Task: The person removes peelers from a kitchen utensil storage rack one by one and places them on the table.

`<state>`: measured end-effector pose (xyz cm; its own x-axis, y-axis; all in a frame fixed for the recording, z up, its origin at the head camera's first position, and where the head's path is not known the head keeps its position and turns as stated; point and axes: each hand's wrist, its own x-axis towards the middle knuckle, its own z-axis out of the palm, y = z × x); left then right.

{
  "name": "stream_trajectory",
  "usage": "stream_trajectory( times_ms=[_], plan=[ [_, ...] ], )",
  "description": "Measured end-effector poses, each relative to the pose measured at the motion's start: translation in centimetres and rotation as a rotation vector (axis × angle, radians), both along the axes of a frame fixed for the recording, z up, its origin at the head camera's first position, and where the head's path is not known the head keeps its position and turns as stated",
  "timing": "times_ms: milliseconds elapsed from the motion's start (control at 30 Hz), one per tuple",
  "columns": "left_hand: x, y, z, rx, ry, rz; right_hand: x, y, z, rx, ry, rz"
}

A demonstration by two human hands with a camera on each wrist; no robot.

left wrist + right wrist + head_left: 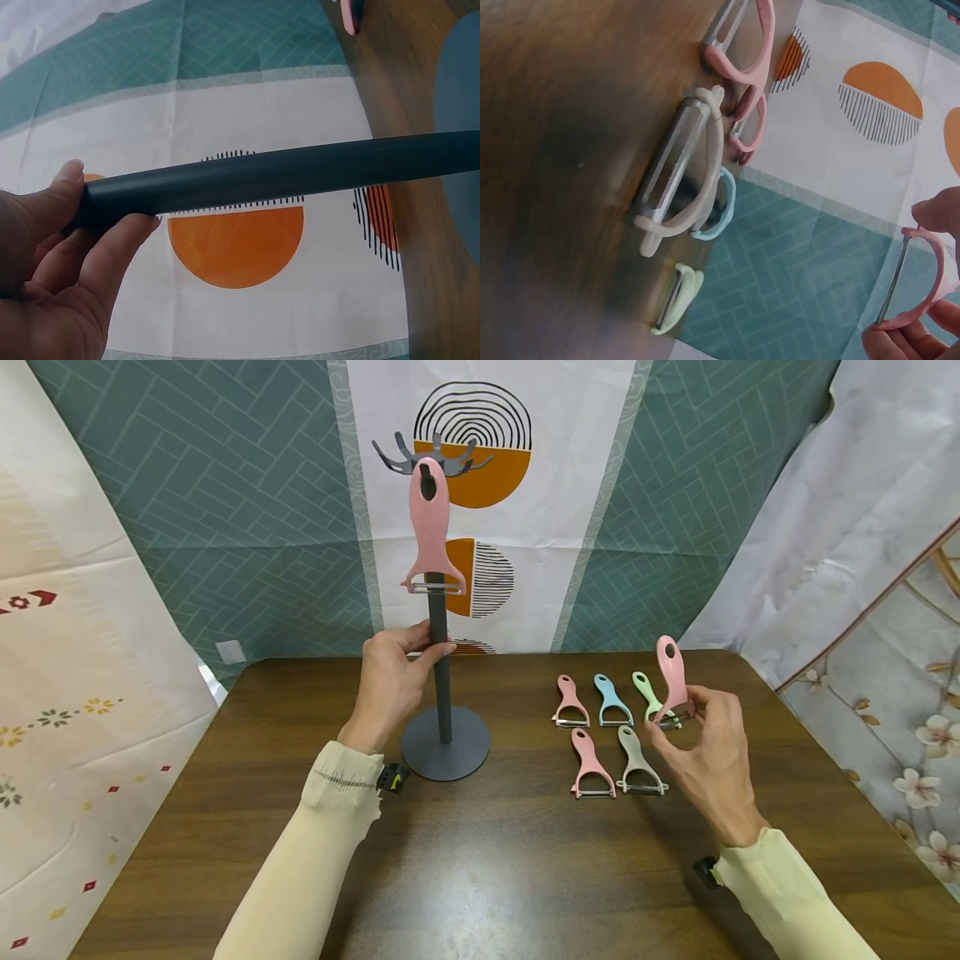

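My left hand grips the dark grey pole of a hook stand, with thumb and fingers around it below the hanging peeler. A pink peeler hangs by its handle hole from one of the hooks at the stand's top, blade down. On the right, my right hand pinches another pink peeler at its blade end, handle pointing up, raised over the table. In the right wrist view, thumb and fingers hold this peeler by both sides of its blade frame.
Left of my right hand, several peelers lie in two rows on the brown wooden table: pink, blue and green behind, pink and grey in front. A patterned cloth hangs behind the table.
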<state>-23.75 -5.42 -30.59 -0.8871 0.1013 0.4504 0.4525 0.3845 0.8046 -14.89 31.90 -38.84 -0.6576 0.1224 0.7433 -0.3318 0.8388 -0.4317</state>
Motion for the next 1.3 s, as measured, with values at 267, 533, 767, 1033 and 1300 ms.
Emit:
stream_trajectory(
  times_ms=[267, 533, 767, 1033, 1300],
  plan=[
    [0.1, 0.2, -0.2, -0.007, 0.007, 0.012, 0.6, 0.6, -0.4, -0.005, -0.07, -0.045],
    [0.1, 0.3, -0.2, -0.021, 0.018, 0.025, 1.3, 1.3, -0.8, 0.014, -0.117, -0.074],
    [0.1, 0.3, -0.2, -0.021, 0.022, 0.039, 1.6, 1.9, -1.2, 0.034, -0.159, -0.097],
    [0.0, 0.4, -0.1, -0.035, 0.02, 0.042, 1.9, 2.5, -1.7, 0.062, -0.206, -0.111],
    [0.0, 0.4, -0.1, -0.036, 0.016, 0.04, 2.1, 3.0, -2.2, 0.085, -0.252, -0.115]
  ],
)
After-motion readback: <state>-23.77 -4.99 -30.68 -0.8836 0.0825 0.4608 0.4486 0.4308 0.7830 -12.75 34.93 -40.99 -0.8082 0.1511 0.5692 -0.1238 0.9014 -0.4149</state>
